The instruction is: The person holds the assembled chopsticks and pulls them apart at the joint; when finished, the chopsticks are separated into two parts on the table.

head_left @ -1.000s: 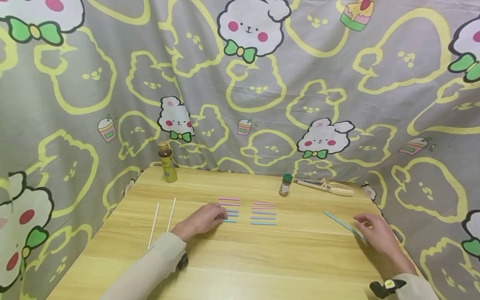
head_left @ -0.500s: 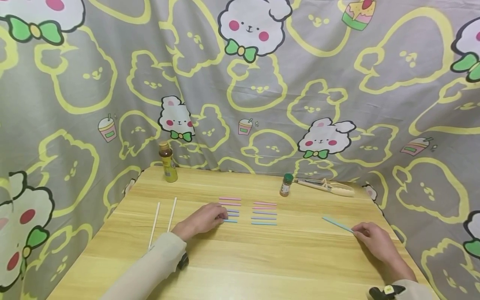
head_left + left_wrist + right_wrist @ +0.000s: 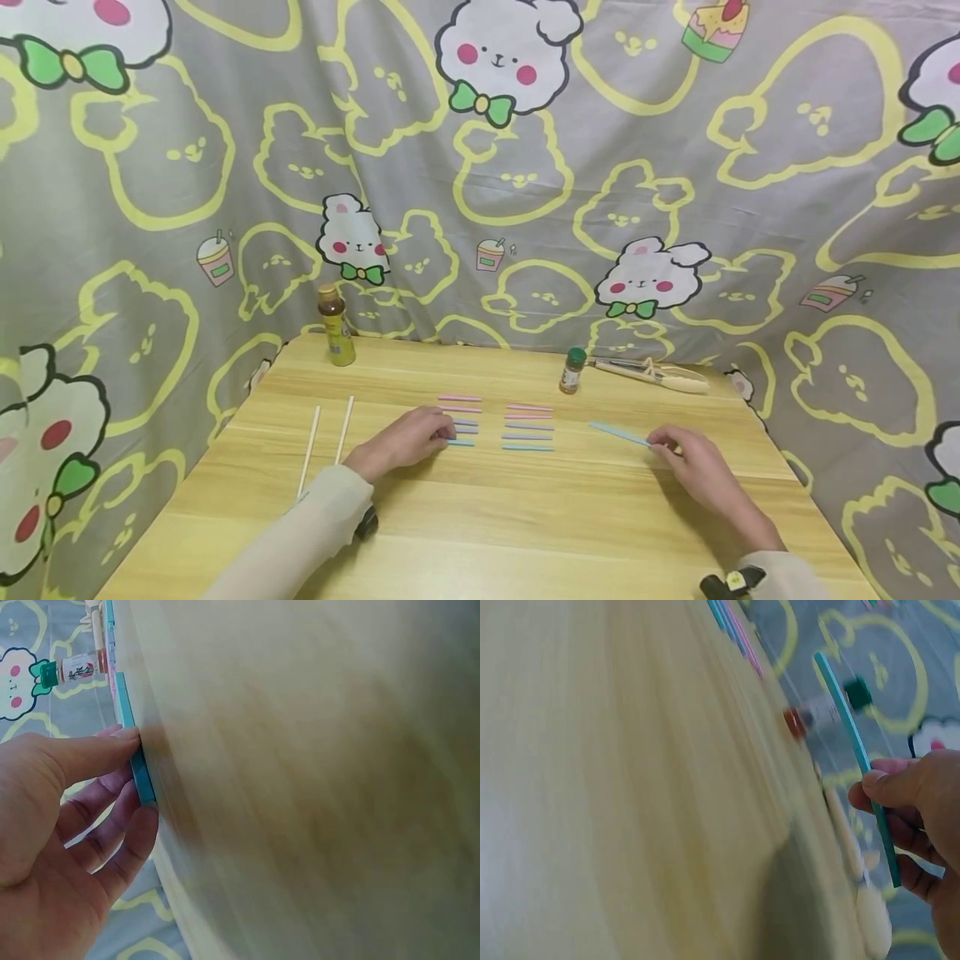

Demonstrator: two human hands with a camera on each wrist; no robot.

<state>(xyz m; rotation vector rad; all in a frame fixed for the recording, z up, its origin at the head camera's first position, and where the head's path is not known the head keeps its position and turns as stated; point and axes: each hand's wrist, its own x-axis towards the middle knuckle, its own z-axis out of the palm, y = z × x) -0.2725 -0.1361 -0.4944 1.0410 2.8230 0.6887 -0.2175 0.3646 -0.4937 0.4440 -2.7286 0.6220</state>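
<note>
My left hand (image 3: 411,437) rests at the left column of short coloured sticks and pinches its nearest one, a teal stick (image 3: 129,705), between thumb and fingers. That stick lies on the table, its left end hidden behind my fingers in the head view. Right of the columns, my right hand (image 3: 697,468) holds another teal stick (image 3: 847,724) between thumb and fingers, raised off the table and pointing left. Pink sticks (image 3: 461,398) and bluish-purple sticks lie above the left teal one. The right column has pink, purple and blue sticks (image 3: 527,448), all lying crosswise.
Two longer white sticks (image 3: 309,450) lie to the left, one partly behind my left arm. A yellow-labelled bottle (image 3: 339,333) stands at the back left. Toward the back right are a green-capped jar (image 3: 572,372) and beige-ended tongs (image 3: 660,377). A patterned curtain (image 3: 525,183) surrounds the wooden table (image 3: 480,533).
My right hand has picked up the teal stick from the table's right side and carried it left toward the columns. The left hand has stayed in place.
</note>
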